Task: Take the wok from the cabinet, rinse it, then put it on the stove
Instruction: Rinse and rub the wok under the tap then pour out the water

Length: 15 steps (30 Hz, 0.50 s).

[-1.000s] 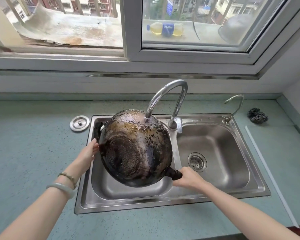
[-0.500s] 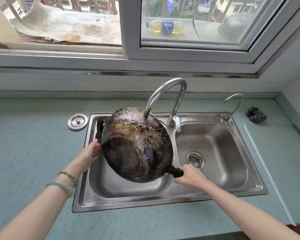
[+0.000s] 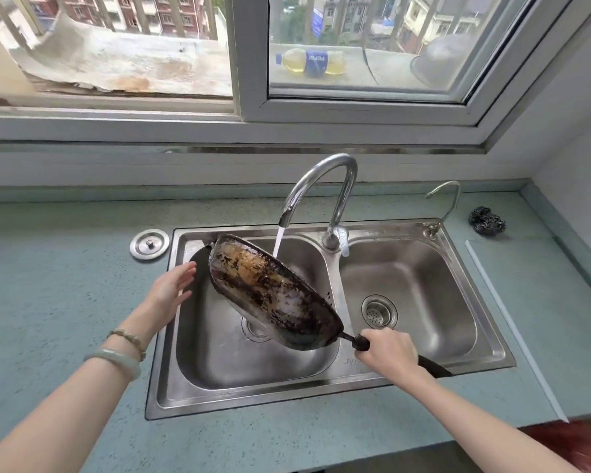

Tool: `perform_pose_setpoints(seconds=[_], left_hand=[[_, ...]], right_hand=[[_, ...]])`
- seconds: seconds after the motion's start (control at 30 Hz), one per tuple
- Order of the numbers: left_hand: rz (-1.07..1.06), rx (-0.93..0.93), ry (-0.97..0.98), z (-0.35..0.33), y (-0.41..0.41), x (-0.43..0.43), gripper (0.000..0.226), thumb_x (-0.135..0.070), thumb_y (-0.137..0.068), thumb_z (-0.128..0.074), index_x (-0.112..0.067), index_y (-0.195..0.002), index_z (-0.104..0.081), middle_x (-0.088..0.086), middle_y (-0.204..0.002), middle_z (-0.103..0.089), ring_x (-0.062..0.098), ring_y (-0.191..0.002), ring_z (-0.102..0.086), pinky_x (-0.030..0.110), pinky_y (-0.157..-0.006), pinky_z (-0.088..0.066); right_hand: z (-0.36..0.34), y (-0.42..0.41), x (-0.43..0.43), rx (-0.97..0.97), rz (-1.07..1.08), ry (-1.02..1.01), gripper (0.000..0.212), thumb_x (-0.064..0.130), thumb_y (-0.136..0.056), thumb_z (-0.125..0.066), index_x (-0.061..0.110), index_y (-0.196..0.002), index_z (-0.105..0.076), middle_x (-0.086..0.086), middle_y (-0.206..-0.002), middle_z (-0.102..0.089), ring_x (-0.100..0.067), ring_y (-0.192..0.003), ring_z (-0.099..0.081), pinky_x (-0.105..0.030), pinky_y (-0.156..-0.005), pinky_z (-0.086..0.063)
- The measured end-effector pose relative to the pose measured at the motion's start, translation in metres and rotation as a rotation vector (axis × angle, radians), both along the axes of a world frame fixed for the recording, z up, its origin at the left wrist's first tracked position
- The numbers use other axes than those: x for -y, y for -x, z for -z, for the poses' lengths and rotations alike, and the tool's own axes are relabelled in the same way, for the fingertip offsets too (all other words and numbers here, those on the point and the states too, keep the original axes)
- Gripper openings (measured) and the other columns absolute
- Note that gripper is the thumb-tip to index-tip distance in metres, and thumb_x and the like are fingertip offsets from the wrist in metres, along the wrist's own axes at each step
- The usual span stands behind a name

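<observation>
Wok [image 3: 273,295] now tipped on edge under running faucet [image 3: 321,186]; left hand [image 3: 171,288] off it, fingers spread. Right hand [image 3: 388,349] fingers wrap handle. Right basin [image 3: 423,285] clear.

Wok [image 3: 273,295] tipped edge-on under water; left hand [image 3: 171,288] off rim

A pale green speckled tabletop [image 3: 65,268] carries a steel double sink [image 3: 328,399] set into it. Just left of the sink's back corner lies a round metal drain lid [image 3: 149,244] — flat on the tabletop. Right of the sink, near the wall, sits a dark wire scrubber [image 3: 486,221] — well apart from the lid.
</observation>
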<state>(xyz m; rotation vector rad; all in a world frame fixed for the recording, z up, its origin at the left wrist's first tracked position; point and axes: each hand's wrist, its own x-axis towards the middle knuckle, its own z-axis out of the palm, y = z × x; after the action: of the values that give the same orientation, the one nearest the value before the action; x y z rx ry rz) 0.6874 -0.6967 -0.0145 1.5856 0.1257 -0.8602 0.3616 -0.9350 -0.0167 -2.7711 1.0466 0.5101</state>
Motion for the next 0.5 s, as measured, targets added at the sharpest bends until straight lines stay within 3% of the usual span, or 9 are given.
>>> perform_pose_setpoints(seconds=[0.2,0.27,0.33,0.37,0.5], left_hand=[[-0.052,0.067,0.037,-0.014,-0.010,-0.003,0.032,-0.024,-0.098,-0.045,-0.010,-0.124,-0.056,0.008,-0.133,-0.054,0.020,-0.129,-0.045,0.034,-0.106,-0.033],[-0.029,0.051,0.035,-0.019,-0.012,-0.001,0.021,-0.023,-0.098,-0.046,-0.013,-0.108,-0.061,0.006,-0.120,-0.059,0.019,-0.119,-0.051,0.034,-0.104,-0.036],[0.021,0.029,0.021,-0.022,-0.011,0.003,0.024,-0.025,-0.100,-0.041,-0.012,-0.098,-0.062,0.003,-0.101,-0.065,0.018,-0.102,-0.055,0.030,-0.092,-0.042],[0.045,0.029,-0.001,-0.023,-0.010,0.005,0.027,-0.026,-0.100,-0.039,-0.010,-0.099,-0.062,0.001,-0.094,-0.065,0.016,-0.094,-0.055,0.028,-0.085,-0.042],[0.114,0.098,-0.104,-0.013,-0.011,0.005,0.035,-0.024,-0.100,-0.041,-0.003,-0.119,-0.060,0.005,-0.109,-0.061,0.016,-0.093,-0.054,0.025,-0.075,-0.040]], right_hand=[[-0.007,0.000,-0.013,0.042,0.031,0.085,0.022,0.038,-0.086,-0.048,0.021,-0.095,-0.059,-0.003,-0.095,-0.072,-0.028,-0.096,-0.066,-0.031,-0.066,-0.036],[-0.011,0.000,-0.016,0.050,0.057,0.089,0.021,0.035,-0.086,-0.048,0.022,-0.098,-0.060,-0.002,-0.095,-0.072,-0.027,-0.095,-0.067,-0.031,-0.068,-0.041],[-0.012,0.001,-0.018,0.043,0.093,0.099,0.020,0.031,-0.085,-0.049,0.023,-0.099,-0.060,-0.001,-0.096,-0.072,-0.027,-0.095,-0.067,-0.029,-0.071,-0.045],[-0.013,0.001,-0.020,0.041,0.110,0.110,0.019,0.030,-0.085,-0.049,0.022,-0.099,-0.060,-0.001,-0.096,-0.072,-0.027,-0.095,-0.067,-0.029,-0.071,-0.046],[-0.016,0.002,-0.027,0.058,0.158,0.146,0.016,0.024,-0.083,-0.052,0.020,-0.096,-0.060,-0.003,-0.095,-0.072,-0.029,-0.095,-0.066,-0.030,-0.069,-0.045]])
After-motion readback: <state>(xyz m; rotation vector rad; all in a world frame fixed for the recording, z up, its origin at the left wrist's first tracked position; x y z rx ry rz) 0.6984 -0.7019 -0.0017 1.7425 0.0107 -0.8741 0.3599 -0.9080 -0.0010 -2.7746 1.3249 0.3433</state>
